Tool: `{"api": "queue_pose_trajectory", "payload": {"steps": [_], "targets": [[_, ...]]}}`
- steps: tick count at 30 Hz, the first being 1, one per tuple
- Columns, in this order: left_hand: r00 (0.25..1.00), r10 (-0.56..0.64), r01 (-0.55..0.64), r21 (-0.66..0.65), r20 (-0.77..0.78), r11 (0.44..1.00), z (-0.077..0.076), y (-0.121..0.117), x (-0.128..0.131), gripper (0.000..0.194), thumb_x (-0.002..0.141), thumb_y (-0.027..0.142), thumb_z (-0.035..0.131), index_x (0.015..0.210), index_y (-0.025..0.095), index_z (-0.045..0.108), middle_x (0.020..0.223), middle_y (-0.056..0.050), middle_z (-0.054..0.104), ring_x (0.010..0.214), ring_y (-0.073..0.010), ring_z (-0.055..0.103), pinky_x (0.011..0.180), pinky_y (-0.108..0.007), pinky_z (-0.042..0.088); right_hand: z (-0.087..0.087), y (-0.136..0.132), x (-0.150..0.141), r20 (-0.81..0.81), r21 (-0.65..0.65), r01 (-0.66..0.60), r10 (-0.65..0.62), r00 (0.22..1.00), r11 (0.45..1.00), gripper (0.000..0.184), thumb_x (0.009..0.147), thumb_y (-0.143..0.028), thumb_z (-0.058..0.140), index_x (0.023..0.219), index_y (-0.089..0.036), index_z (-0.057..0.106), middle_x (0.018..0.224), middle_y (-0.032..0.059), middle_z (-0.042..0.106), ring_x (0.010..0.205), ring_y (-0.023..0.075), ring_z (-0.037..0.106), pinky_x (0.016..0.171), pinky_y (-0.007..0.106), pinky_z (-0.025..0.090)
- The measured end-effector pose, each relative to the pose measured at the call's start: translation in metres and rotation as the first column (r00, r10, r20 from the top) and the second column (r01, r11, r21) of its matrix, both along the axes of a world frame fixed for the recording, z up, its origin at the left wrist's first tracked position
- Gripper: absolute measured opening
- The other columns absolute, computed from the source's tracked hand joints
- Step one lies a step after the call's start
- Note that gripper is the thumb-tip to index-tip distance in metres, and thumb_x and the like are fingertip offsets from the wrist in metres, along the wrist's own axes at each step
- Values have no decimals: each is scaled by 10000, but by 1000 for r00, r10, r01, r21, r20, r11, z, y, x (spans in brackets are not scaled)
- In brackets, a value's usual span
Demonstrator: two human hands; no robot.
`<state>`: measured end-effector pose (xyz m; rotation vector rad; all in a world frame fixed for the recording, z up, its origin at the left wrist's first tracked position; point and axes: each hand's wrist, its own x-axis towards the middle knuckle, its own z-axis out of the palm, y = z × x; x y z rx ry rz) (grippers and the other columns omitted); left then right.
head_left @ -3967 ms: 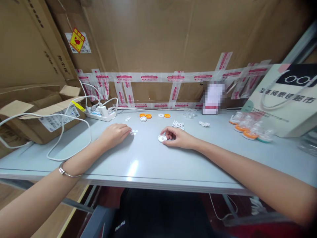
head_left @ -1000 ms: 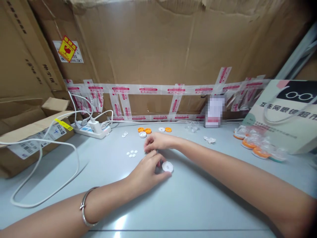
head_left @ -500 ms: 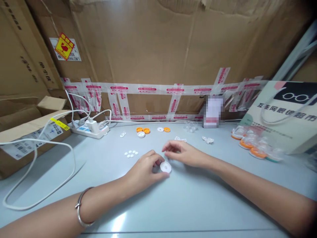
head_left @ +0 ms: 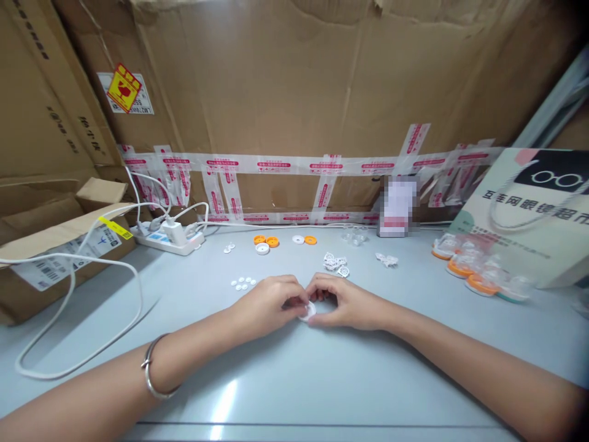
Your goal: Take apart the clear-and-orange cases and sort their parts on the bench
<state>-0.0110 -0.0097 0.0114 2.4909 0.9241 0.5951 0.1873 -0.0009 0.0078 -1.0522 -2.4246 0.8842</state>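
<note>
A small white round plastic disc (head_left: 307, 314) is between my two hands, low over the grey table and partly covered by fingers. My left hand (head_left: 281, 301) pinches at its left and upper edge with thumb and fingertips. From the right, my right hand (head_left: 346, 302) curls its thumb and forefinger about the same disc. Whether a smaller part is under the fingertips cannot be made out. Beyond the hands lie white openwork plastic pieces (head_left: 335, 263), and to the left several tiny white discs (head_left: 242, 280).
Orange round caps (head_left: 272, 242) and white rings (head_left: 262, 248) lie farther back, near clear plastic parts (head_left: 353, 234). Domed clear pieces with orange bases (head_left: 460, 268) stand right, before a paper bag (head_left: 529, 215). A power strip (head_left: 172, 242), a looping white cable (head_left: 137, 294) and an open carton (head_left: 59, 258) occupy the left.
My right hand has come down and left from near the openwork pieces to the disc, uncovering those pieces. My left hand's thumb and fingertips have drawn together at the disc's upper left.
</note>
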Motion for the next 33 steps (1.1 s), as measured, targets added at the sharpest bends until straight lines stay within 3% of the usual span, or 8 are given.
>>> {"api": "queue_pose_trajectory", "payload": {"steps": [5,9,14,20,23,27,33], "targets": [[986,10,25,208,-168,978,-4,5,1,146,819,173,506,849,194,647,820,-14,639,742,-130,594,685,-227,426,-4,0,-4,-50,6,64,-64,997,998,229,671,-362,644,822,-193,605,788,7,522,726,124,480,662,231,396],[960,36,76,381,-277,922,-8,11,2,174,862,202,454,902,182,622,819,-24,634,734,-137,591,678,-250,408,-7,1,-7,-65,24,137,-136,989,990,195,678,-335,624,795,-180,605,746,2,518,693,118,471,634,230,389],[916,76,193,598,-394,778,-9,12,2,199,888,187,400,846,145,590,761,-38,608,681,-146,565,648,-284,366,-10,3,-7,-90,15,139,-137,986,990,174,665,-303,622,778,-173,601,711,-10,503,660,109,456,607,223,380],[866,115,336,737,-486,587,-2,-1,7,239,819,21,377,679,109,549,644,-57,565,589,-159,532,584,-319,303,-10,3,-7,-107,24,130,-126,986,991,125,647,-249,604,736,-164,580,686,-13,497,635,106,446,586,222,374],[859,126,364,766,-496,530,0,-6,12,254,787,-11,368,646,108,543,596,-61,547,540,-157,515,549,-318,270,-9,2,-8,-108,28,124,-120,987,992,98,627,-186,583,721,-164,568,677,-18,489,629,104,444,582,218,370],[856,107,388,764,-507,515,1,-8,15,251,768,-24,376,634,107,543,584,-64,545,510,-143,497,529,-311,245,-10,2,-9,-105,23,130,-126,986,991,94,606,-160,569,699,-167,557,666,-25,483,626,102,440,580,215,364],[830,122,395,728,-544,560,5,-1,9,220,789,3,381,688,116,540,621,-60,555,560,-157,517,553,-315,265,-11,2,-10,-101,9,145,-143,985,989,121,615,-238,608,703,-168,563,671,-21,490,632,106,444,584,220,372]]}}
